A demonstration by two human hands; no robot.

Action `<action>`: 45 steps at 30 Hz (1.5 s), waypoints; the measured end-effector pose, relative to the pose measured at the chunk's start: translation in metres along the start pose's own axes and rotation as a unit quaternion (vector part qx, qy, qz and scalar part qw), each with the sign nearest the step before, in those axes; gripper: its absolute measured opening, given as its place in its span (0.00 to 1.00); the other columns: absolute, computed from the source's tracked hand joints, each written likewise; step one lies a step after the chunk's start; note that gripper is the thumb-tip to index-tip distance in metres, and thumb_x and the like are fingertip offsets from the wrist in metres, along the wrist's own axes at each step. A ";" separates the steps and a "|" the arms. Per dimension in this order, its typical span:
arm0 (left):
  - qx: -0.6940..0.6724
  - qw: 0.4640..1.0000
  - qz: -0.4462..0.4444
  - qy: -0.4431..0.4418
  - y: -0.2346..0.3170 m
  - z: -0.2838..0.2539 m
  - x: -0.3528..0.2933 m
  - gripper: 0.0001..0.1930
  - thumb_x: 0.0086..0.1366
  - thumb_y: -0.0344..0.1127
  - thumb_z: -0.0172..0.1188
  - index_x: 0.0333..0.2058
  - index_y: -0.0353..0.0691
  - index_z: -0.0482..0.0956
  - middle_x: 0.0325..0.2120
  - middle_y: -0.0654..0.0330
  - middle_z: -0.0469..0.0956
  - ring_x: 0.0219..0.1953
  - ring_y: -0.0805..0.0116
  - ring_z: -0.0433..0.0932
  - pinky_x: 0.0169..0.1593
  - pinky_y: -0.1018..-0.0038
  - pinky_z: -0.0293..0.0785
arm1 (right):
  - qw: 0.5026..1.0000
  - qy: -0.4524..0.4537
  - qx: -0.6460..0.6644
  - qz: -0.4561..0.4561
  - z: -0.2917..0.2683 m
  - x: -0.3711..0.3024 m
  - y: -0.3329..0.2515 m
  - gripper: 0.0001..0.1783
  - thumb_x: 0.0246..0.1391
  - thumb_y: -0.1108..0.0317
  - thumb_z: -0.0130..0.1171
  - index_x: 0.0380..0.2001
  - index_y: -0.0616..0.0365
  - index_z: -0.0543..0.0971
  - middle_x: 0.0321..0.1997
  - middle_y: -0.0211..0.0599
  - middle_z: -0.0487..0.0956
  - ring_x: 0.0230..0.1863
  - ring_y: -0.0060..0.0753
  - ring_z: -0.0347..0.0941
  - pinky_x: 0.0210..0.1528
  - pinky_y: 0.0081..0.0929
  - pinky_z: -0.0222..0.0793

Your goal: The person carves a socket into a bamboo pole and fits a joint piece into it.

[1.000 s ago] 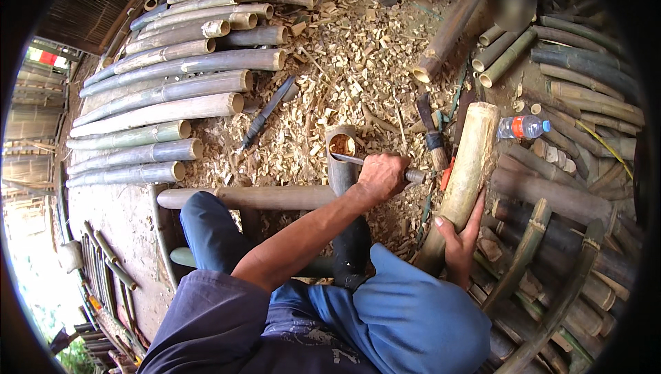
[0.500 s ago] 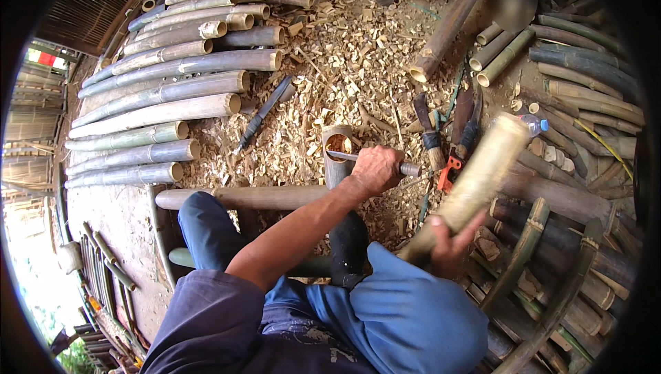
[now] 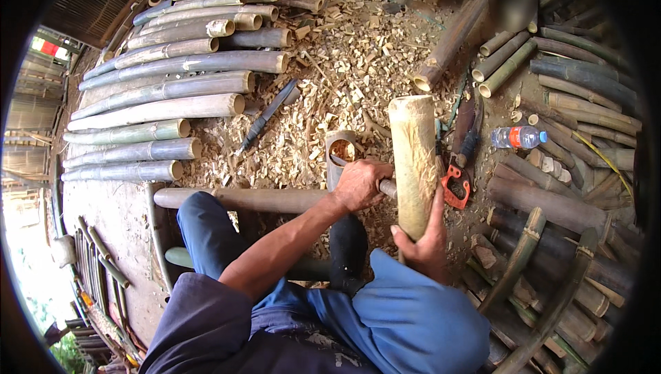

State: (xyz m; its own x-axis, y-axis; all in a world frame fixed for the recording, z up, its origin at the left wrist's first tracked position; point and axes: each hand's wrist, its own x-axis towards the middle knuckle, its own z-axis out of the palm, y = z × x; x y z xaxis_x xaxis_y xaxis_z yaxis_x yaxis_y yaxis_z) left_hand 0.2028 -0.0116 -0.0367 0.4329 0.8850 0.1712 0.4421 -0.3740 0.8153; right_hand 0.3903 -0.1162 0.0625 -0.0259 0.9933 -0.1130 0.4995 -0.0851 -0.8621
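In front of my knees stands a bamboo piece (image 3: 333,176) with a rounded opening cut into its side and reddish-brown inner wall showing. My left hand (image 3: 359,185) is closed around a chisel (image 3: 387,188), its blade end at that opening and its handle end pointing right. A thick, pale wooden mallet (image 3: 412,160), worn and frayed on one side, stands nearly upright in my right hand (image 3: 425,240), fingers wrapped round its lower part. The mallet's side meets the butt of the chisel handle, or lies very close to it; its contact face is partly hidden.
Cut bamboo lengths (image 3: 186,64) lie in rows at left. Wood chips (image 3: 358,50) cover the ground ahead, with a dark-handled knife (image 3: 265,119) on them. An orange-handled saw (image 3: 456,187) and a plastic bottle (image 3: 518,137) lie at right, near stacked bamboo (image 3: 585,202). A bamboo pole (image 3: 275,199) crosses before my legs.
My right hand has swung the mallet leftward from the right side to the chisel's handle end. My left hand, still gripping the chisel, has shifted slightly left and nearer to me.
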 end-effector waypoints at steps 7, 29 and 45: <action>-0.363 0.767 -0.297 0.438 -0.016 -0.056 0.028 0.11 0.69 0.42 0.66 0.41 0.40 0.83 0.19 0.69 0.70 0.21 0.78 0.69 0.26 0.80 0.68 | 0.998 0.016 0.045 -0.034 -0.024 0.003 0.011 0.60 0.46 0.73 0.69 0.77 0.66 0.44 0.75 0.60 0.59 0.74 0.48 0.58 0.75 0.40 0.54; -0.626 0.547 -0.136 0.539 -0.052 -0.046 0.002 0.25 0.63 0.44 0.73 0.50 0.36 0.74 0.39 0.59 0.78 0.42 0.70 0.77 0.48 0.69 0.76 | 0.817 -0.330 -0.409 -0.236 0.025 0.170 -0.180 0.61 0.44 0.71 0.73 0.78 0.32 0.52 0.56 0.45 0.73 0.50 0.46 0.78 0.57 0.41 0.78; -0.617 0.659 -0.166 0.396 -0.038 -0.037 0.000 0.28 0.73 0.49 0.61 0.62 0.40 0.64 0.54 0.58 0.71 0.56 0.68 0.73 0.58 0.66 0.74 | 0.725 -0.385 -0.506 -0.264 0.033 0.181 -0.201 0.59 0.48 0.66 0.72 0.77 0.17 0.49 0.40 0.36 0.73 0.34 0.38 0.76 0.39 0.42 0.81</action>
State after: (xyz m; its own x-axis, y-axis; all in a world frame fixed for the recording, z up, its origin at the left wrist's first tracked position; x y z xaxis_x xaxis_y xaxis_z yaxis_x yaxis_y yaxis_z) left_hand 0.1567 0.0126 -0.0468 -0.2885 0.9113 -0.2937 -0.7786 -0.0447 0.6259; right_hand 0.2566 0.0777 0.1987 -0.7258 0.4952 -0.4775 0.6139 0.7794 -0.1248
